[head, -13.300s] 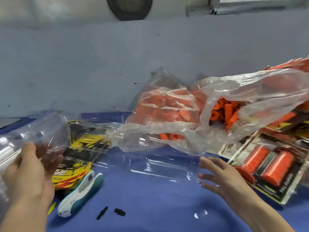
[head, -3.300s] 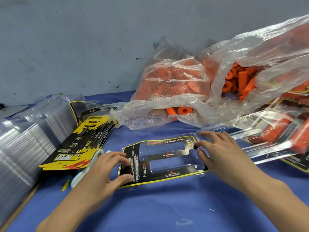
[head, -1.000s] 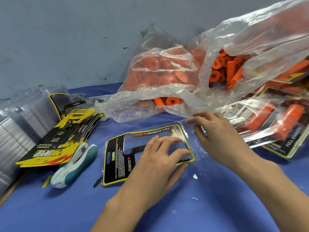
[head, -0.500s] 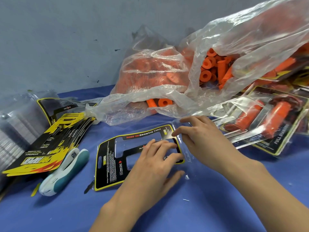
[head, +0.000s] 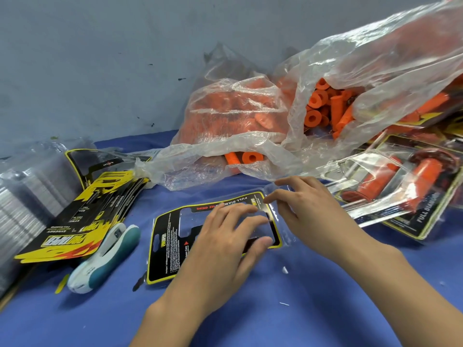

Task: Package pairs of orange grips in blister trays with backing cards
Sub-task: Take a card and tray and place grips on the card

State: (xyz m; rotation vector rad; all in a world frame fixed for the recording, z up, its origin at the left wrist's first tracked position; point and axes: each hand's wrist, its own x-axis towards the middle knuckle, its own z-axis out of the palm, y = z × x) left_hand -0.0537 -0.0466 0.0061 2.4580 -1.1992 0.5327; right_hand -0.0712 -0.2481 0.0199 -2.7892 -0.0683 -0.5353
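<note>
In the head view, the left hand (head: 225, 236) is pressing spread, nearly straight fingers onto the backing card (head: 170, 244) lying in a blister tray (head: 285, 236) mid-bench (head: 325, 309). The right hand (head: 310, 209), grip loosely curled, is touching the tray's far right corner. Orange grips (head: 325, 106) are sitting in the bag (head: 375, 61) at the far edge.

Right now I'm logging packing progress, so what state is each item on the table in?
backing card: flat on the cloth in a clear tray, no grips in it
left hand: fingers spread, pressing on the card
right hand: fingertips at the tray's far right corner
plastic bag: open, loose orange grips inside
finished pack: two grips inside
spare cards: fanned pile
stapler: lying unused
</note>
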